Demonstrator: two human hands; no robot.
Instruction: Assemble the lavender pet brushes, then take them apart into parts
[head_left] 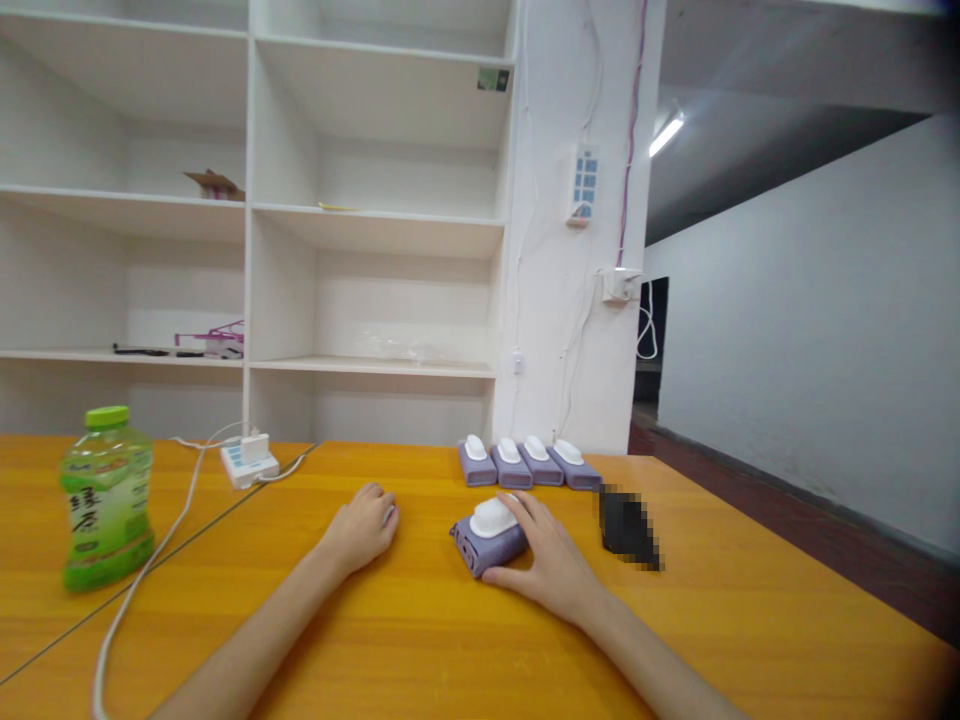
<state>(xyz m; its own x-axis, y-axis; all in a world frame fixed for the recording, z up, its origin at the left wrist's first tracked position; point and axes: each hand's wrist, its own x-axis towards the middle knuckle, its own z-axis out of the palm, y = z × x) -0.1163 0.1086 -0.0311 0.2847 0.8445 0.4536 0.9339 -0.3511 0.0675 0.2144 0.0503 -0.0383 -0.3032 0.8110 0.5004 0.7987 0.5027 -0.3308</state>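
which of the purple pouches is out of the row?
The purple pouch under the right hand, near the table's middle. It lies alone and skewed; the other four sit side by side in a row at the table's far edge.

Plain stockroom: bare white shelving (247, 210), orange worktable (420, 640)

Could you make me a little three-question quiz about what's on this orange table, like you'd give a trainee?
1. True or false: the right hand rests on a purple roll with a white cap.
2. How many purple rolls stand in the row at the back of the table?
3. Which is nearest the green bottle? A) left hand B) white power strip C) the row

Key: 1 true; 2 four; 3 B
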